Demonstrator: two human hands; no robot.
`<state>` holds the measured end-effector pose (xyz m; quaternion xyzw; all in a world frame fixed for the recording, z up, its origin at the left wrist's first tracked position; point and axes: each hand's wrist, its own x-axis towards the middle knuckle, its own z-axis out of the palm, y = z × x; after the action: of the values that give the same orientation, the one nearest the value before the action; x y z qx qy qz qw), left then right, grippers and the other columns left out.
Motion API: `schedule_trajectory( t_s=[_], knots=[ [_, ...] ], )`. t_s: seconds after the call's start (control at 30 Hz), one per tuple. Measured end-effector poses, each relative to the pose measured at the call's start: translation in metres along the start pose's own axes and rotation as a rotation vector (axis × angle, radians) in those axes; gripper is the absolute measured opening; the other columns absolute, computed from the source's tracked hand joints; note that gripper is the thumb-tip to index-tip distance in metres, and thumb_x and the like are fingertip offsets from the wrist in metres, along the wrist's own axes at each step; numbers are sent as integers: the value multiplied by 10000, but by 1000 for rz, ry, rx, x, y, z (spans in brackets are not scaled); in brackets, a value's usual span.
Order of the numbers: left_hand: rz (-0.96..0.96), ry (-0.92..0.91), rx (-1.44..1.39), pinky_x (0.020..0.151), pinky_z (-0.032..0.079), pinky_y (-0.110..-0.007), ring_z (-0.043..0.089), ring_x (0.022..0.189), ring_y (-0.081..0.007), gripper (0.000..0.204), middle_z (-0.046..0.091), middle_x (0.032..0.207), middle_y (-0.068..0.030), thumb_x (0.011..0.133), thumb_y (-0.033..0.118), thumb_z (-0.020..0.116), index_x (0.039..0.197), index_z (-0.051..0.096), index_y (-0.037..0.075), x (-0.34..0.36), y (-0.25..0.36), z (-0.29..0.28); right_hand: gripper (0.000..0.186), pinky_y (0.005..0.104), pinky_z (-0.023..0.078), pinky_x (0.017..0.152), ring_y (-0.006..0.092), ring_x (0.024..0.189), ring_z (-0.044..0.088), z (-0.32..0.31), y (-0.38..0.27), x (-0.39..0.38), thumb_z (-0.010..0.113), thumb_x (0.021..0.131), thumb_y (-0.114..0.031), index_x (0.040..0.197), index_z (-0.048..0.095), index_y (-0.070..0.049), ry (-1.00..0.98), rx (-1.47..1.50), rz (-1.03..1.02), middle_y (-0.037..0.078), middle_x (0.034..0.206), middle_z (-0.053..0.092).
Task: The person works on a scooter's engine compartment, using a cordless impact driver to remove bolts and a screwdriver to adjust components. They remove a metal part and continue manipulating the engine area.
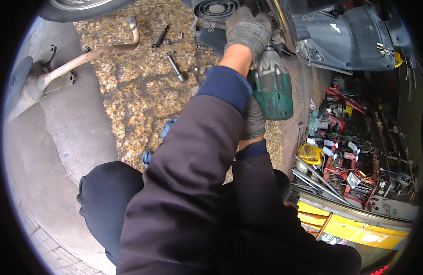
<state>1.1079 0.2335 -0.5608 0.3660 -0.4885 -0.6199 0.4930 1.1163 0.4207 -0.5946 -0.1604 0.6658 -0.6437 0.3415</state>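
My right hand point(254, 120), in a grey knit glove, is closed around the handle of a green power driver point(275, 100), partly hidden by my left arm. The driver's grey nose points up towards the underside of a scooter point(285, 23). Just ahead of that nose, my gloved left hand point(249, 32) is against the scooter parts. Its fingers look curled in, and what they hold is hidden. A round black fan cover point(216, 8) sits left of this hand.
An exhaust pipe point(94, 55) lies on the left beneath a tyre point(78, 8). Metal rods, including one short bar point(175, 67), are scattered on the speckled ground. Dark body panels point(349, 39) are at upper right, above a cluttered tool bench with a yellow container point(310, 154).
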Motion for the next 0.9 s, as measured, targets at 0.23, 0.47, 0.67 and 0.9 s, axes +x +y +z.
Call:
schedule_trajectory(
  t_s=[0.23, 0.47, 0.67, 0.9],
  knots=[
    [285, -5, 105, 788, 545, -381, 652, 873, -296, 203, 664, 939, -155, 901, 126, 537, 1022, 664, 22, 6, -15, 5, 240, 296, 481, 746, 127, 860, 555, -13, 19, 24, 612, 957, -287, 1061, 617, -70, -92, -99, -57, 19, 950, 612],
    [640, -20, 467, 859, 534, -390, 619, 1005, -351, 381, 654, 1058, -185, 701, -4, 717, 1077, 669, 33, -1, -25, -11, 384, 332, 463, 981, 199, 1156, 537, -20, 20, 33, 491, 1020, -256, 1332, 485, -32, -241, -445, -152, 90, 1329, 529],
    [-268, -329, -1176, 640, 593, -379, 663, 728, -256, 196, 639, 816, -105, 890, 95, 506, 1028, 623, 22, -6, 0, -8, 402, 312, 493, 932, 186, 1120, 569, -7, -5, 23, 474, 1027, -261, 1352, 490, -24, -218, -514, -176, 88, 1319, 565],
    [-264, -161, -1074, 678, 565, -365, 636, 726, -220, 212, 642, 843, -72, 887, 99, 556, 1071, 646, 49, -6, 16, -9, 223, 367, 479, 786, 208, 875, 592, 20, -16, 8, 549, 967, -230, 1040, 642, -40, -125, -554, -324, 95, 990, 659]
  ],
)
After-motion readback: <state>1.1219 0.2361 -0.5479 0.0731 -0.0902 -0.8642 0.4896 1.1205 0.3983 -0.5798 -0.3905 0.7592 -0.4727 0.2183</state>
